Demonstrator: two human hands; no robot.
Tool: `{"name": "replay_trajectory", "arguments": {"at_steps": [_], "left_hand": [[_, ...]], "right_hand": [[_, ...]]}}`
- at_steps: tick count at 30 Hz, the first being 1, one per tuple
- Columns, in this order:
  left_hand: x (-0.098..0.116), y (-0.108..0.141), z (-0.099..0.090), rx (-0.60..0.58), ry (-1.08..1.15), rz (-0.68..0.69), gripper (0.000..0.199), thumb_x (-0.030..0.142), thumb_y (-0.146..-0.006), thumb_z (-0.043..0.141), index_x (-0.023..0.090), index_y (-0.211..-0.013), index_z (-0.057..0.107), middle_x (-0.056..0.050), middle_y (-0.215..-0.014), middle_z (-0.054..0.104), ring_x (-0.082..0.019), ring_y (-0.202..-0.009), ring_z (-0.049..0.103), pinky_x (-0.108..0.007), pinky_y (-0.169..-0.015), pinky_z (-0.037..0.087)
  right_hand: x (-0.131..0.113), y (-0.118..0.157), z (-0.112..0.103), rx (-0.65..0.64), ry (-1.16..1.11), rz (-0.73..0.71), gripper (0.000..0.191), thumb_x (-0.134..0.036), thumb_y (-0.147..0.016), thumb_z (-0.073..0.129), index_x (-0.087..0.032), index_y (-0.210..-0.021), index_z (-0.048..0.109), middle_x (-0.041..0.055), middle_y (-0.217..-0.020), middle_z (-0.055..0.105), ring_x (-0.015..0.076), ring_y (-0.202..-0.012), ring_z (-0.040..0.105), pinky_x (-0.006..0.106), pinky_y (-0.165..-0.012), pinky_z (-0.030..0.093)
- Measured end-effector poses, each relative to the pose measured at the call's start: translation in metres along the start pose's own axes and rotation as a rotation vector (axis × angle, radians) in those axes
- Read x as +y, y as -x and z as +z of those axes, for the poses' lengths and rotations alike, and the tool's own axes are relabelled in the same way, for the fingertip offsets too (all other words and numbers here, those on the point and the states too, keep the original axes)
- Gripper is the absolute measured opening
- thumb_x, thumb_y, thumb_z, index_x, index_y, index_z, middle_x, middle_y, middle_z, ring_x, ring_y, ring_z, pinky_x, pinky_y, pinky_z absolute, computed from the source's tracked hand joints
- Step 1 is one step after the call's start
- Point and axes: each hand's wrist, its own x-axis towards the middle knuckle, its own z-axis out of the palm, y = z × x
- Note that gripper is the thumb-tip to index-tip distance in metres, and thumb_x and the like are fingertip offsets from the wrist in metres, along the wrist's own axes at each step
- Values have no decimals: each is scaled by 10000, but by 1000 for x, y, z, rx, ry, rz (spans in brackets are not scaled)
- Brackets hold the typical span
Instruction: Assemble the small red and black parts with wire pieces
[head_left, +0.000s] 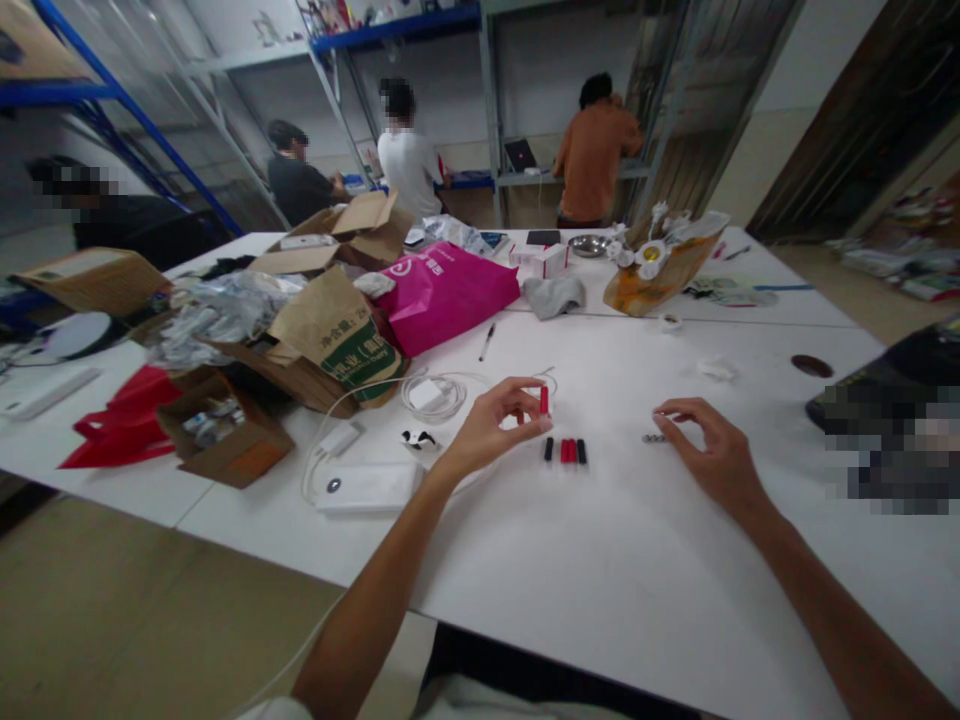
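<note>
the left hand [495, 425], grip pinched, holds a red tube [544, 400] upright over the desk [637, 580]; four red and black tubes [572, 452] lie nearby, handling seemingly midway; the right hand [712, 445] nearly closes beside metal pieces [654, 438], its hold unclear

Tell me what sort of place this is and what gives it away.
Probably a shared workroom or small workshop: metal shelving with blue beams stands at the back, a person in orange is turned toward it, and cardboard boxes crowd part of a large white table.
</note>
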Motion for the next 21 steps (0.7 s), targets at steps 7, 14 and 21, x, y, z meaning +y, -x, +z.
{"name": "replay_trajectory", "arguments": {"at_steps": [7, 14, 21], "left_hand": [[-21, -3, 12, 69, 179, -55, 579, 332, -842, 941, 222, -1381, 760, -87, -1039, 812, -164, -837, 713, -274, -766, 526], [-30, -4, 16, 75, 122, -81, 395, 368, -857, 924, 182, -1198, 855, -101, -1020, 820, -159, -802, 689, -287, -743, 522], [-26, 2, 19, 7, -15, -125, 402, 429, -867, 923, 180, -1180, 888, -129, -1083, 849, -229, -925, 751, -337, -838, 561]], "right_hand": [[1, 4, 2, 45, -28, 63, 256, -527, -1015, 743, -296, -1122, 767, 63, -1118, 800, 273, -974, 748, 473, -994, 602], [-3, 5, 5, 43, -83, 63, 222, -483, -1019, 758, -307, -1153, 775, 55, -1133, 796, 260, -995, 749, 469, -1021, 623], [-18, 9, 11, -24, -203, 93, 209, -472, -1025, 761, -295, -1129, 797, 61, -1144, 800, 256, -1027, 771, 464, -1039, 644]]}}
